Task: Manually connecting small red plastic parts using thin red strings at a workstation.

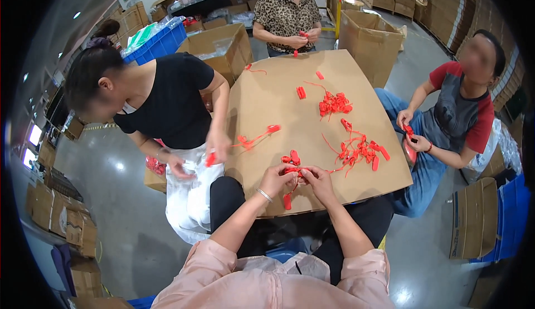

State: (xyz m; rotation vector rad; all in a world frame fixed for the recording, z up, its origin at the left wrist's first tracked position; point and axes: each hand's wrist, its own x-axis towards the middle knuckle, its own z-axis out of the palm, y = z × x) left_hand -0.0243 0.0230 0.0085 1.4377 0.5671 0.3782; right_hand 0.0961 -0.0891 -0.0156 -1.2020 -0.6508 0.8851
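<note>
Around six to seven o'clock on the cardboard-topped bench [262,111], the person's left hand [273,182] and right hand [320,183] have their fingers pinching one small red piece [291,171], basically fingertip to fingertip. Tangled red pile [361,152] sits at their two o'clock.

Left hand [276,181] and right hand [318,183] hold red pieces [290,170] over cardboard [267,108].

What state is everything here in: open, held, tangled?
Left hand and right hand: pinching red corded piece
Far red heap: tangled
Near red heap: spread, cords trailing
Cardboard tabletop: flat, partly covered
Blue crate: open, heaped full
Cardboard box behind tabletop, right: open
Silver bracelet: worn
</note>
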